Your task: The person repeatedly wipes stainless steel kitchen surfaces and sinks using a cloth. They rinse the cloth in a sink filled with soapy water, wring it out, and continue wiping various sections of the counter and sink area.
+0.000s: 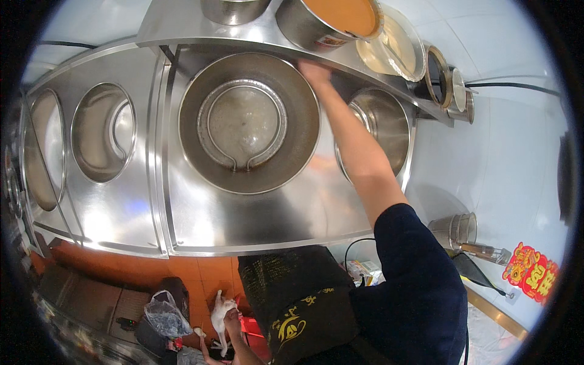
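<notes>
My right arm stretches over a stainless steel counter (273, 214), with my right hand (315, 70) under the front edge of a steel shelf (182, 25). The hand is blurred and its fingers are partly hidden, so any hold cannot be made out. Beside it is a wide round metal basin (303, 123) set into the counter. A ring-shaped heating tube (208, 116) lies in the basin around shallow, cloudy liquid (244, 114). Partly behind my forearm sits a second round steel well (392, 118). My left hand is out of view.
Above my hand stand a pot of orange liquid (315, 29) and a clear tub of cream-coloured liquid (401, 54). Wire strainers (456, 230) hang at the right wall. Below, another person's hand (232, 321) is at a white cat (219, 319) near a plastic bag (166, 315).
</notes>
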The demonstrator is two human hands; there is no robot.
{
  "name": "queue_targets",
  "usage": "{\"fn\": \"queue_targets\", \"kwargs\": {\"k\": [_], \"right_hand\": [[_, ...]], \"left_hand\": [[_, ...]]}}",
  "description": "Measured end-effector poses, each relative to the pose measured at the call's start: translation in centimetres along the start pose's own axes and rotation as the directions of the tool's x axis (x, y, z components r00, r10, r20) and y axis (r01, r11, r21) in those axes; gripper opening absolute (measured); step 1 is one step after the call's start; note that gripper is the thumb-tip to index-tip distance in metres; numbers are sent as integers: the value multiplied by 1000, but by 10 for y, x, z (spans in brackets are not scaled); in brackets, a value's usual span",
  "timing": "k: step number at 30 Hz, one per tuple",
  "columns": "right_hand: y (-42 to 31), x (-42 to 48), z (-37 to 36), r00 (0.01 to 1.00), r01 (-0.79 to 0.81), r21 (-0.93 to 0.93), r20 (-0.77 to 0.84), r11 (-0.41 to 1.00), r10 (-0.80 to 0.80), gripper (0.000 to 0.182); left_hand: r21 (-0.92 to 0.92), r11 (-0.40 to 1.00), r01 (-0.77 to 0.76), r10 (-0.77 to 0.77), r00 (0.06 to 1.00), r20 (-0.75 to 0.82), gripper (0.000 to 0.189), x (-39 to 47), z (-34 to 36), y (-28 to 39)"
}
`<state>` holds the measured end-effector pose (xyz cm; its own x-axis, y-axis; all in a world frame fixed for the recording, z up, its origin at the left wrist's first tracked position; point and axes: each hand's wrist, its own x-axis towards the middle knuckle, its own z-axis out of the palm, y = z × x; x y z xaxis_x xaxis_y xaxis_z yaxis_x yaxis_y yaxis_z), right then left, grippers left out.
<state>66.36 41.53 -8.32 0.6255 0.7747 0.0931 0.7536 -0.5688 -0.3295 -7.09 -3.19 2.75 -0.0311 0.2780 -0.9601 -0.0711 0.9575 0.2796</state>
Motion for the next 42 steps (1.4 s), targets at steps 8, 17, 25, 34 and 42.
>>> {"fn": "queue_targets", "kwargs": {"k": [8, 17, 25, 34, 42], "right_hand": [[-48, -61, -49, 971, -31, 31, 237, 999, 22, 54], [28, -303, -57, 980, -191, 100, 68, 977, 184, 50], [41, -36, -24, 980, -169, -359, 37, 918, 195, 30], [-259, -13, 64, 895, 313, 77, 310, 947, -321, 26], [-295, -225, 32, 218, 946, 155, 343, 284, -914, 37]], "left_hand": [[234, 969, -83, 130, 973, -192, 27, 23, -37, -15], [203, 977, -66, 89, 991, -104, 23, 46, -19, -46], [33, 999, -32, 39, 973, -229, 21, 37, -40, -71], [-49, 999, -19, 10, 982, -189, 19, 20, -27, -126], [25, 985, -174, 175, 964, -199, 24, 22, -38, -61]]}}
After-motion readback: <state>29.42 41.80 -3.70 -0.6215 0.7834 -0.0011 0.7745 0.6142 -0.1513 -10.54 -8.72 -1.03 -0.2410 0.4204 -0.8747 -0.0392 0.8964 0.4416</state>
